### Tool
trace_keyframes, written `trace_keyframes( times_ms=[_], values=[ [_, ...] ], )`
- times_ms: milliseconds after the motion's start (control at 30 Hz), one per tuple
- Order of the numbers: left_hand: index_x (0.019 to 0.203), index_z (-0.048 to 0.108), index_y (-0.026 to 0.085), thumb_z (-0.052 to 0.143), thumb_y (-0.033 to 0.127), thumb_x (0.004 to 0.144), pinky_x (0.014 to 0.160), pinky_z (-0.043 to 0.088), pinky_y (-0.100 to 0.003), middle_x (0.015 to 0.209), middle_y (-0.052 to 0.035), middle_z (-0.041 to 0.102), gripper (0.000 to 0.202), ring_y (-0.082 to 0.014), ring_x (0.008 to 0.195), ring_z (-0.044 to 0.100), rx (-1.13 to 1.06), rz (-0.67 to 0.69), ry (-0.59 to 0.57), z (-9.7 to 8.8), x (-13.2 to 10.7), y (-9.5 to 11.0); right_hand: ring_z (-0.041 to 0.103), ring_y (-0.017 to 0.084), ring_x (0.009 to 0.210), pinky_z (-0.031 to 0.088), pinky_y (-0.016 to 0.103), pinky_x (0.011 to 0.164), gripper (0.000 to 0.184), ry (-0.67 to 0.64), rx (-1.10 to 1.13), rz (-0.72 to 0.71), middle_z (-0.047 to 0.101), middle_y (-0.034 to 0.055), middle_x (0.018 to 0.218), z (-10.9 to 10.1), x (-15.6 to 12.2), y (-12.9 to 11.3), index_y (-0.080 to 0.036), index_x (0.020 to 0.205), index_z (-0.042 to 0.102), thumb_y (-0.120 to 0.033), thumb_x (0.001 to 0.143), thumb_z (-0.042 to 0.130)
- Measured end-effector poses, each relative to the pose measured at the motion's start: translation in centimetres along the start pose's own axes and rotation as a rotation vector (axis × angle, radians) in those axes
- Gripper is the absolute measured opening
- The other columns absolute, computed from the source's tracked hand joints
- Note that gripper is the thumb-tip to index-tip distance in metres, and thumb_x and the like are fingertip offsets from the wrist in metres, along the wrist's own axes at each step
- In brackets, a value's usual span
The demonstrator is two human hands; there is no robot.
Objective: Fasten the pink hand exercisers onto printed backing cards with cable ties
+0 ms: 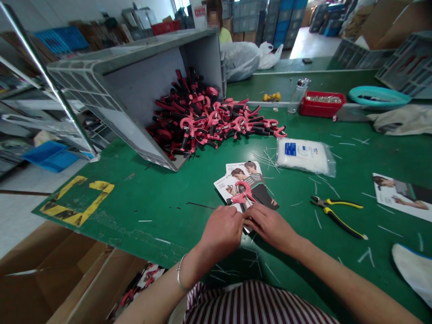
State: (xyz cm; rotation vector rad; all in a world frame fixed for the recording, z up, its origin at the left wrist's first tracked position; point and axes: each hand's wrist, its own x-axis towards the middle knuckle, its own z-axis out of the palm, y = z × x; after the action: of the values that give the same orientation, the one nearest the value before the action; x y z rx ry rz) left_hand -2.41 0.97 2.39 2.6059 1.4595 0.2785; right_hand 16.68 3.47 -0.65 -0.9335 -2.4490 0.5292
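Observation:
A pink and black hand grip strengthener (241, 192) with a metal spring lies over printed cards (266, 196) that overlap on the green table. My left hand (222, 227) is closed at its lower end, fingers curled round the handle. Touching it from the other side, my right hand (266, 223) has its fingers bent and pressed together. What the right fingertips pinch is hidden between the hands. Just beyond the cards sits a clear bag of white cable ties (303, 155), with loose ties scattered around.
A grey crate (128, 85) lies tipped, spilling a heap of hand grip strengtheners (216, 119). To the right are yellow-black pliers (334, 211) and another card (403, 195). A red box (322, 108), a glass bottle (298, 96) and a turquoise tray (380, 96) stand behind. A cardboard box (67, 270) is below left.

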Motion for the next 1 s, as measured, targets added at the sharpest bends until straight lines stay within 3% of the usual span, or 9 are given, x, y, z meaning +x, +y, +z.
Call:
trace_keyframes(
  times_ms=[200,300,400,533,633,800,1000],
  values=[
    [0.079,0.061,0.018,0.044,0.021,0.096,0.08,0.043,-0.036,0.083,-0.0052,0.065,0.025,-0.0198,0.083,0.058,-0.195,-0.018,0.073,-0.7,-0.1,-0.2,0.052,0.022,0.089,0.044,0.036,0.081,0.017,0.014,-0.054,-0.041,0.064,0.0088,0.091,-0.8,0.0,-0.2,-0.017,0.091,0.064,-0.026,0.097,0.051],
    [0.081,0.06,0.018,0.046,0.02,0.096,0.081,0.046,-0.034,0.083,-0.0039,0.065,0.021,-0.0179,0.084,0.058,-0.387,-0.094,0.16,0.6,-1.0,0.3,0.05,0.022,0.088,0.042,0.037,0.081,0.015,0.023,-0.031,0.008,0.064,0.0078,0.09,-0.7,-0.3,-0.1,-0.018,0.093,0.065,-0.026,0.097,0.053],
    [0.099,0.058,0.019,0.057,0.024,0.092,0.091,0.047,-0.036,0.1,-0.0067,0.065,0.009,-0.0196,0.099,0.059,-0.518,-0.177,0.329,2.9,-1.8,1.2,0.05,0.022,0.088,0.041,0.038,0.081,0.013,0.067,-0.002,0.038,0.064,0.0069,0.09,0.0,-0.6,-0.1,-0.019,0.093,0.065,-0.025,0.096,0.053],
    [0.121,0.048,0.016,0.071,0.034,0.083,0.104,0.042,-0.046,0.127,-0.0152,0.057,0.047,-0.0263,0.121,0.052,-0.462,-0.29,0.518,5.5,-1.8,2.2,0.053,0.021,0.09,0.04,0.039,0.085,0.009,0.243,0.114,0.1,0.066,0.0052,0.091,0.7,-0.5,-0.3,-0.019,0.091,0.062,-0.019,0.095,0.054],
    [0.117,0.05,0.016,0.071,0.035,0.083,0.103,0.043,-0.048,0.125,-0.016,0.058,0.044,-0.0282,0.12,0.053,-0.377,-0.273,0.523,6.4,-1.4,2.2,0.056,0.021,0.094,0.038,0.042,0.091,0.005,0.332,0.155,0.151,0.068,0.0039,0.096,0.7,-0.5,-0.5,-0.021,0.091,0.062,-0.02,0.093,0.058],
    [0.096,0.056,0.018,0.062,0.024,0.088,0.097,0.045,-0.047,0.112,-0.0117,0.064,0.012,-0.0267,0.112,0.058,-0.281,-0.253,0.517,6.4,-1.3,1.0,0.056,0.023,0.099,0.037,0.044,0.092,0.009,0.467,0.12,0.283,0.068,0.0046,0.1,1.8,-1.2,-0.1,-0.021,0.085,0.059,-0.022,0.093,0.056],
    [0.103,0.053,0.019,0.061,0.025,0.088,0.097,0.044,-0.042,0.11,-0.0084,0.062,0.018,-0.0231,0.108,0.056,-0.401,-0.322,0.435,4.7,0.3,-0.8,0.053,0.025,0.105,0.034,0.047,0.095,0.007,0.442,-0.011,0.287,0.066,0.0067,0.109,3.7,-0.9,0.7,-0.021,0.09,0.059,-0.019,0.093,0.053]
  ],
)
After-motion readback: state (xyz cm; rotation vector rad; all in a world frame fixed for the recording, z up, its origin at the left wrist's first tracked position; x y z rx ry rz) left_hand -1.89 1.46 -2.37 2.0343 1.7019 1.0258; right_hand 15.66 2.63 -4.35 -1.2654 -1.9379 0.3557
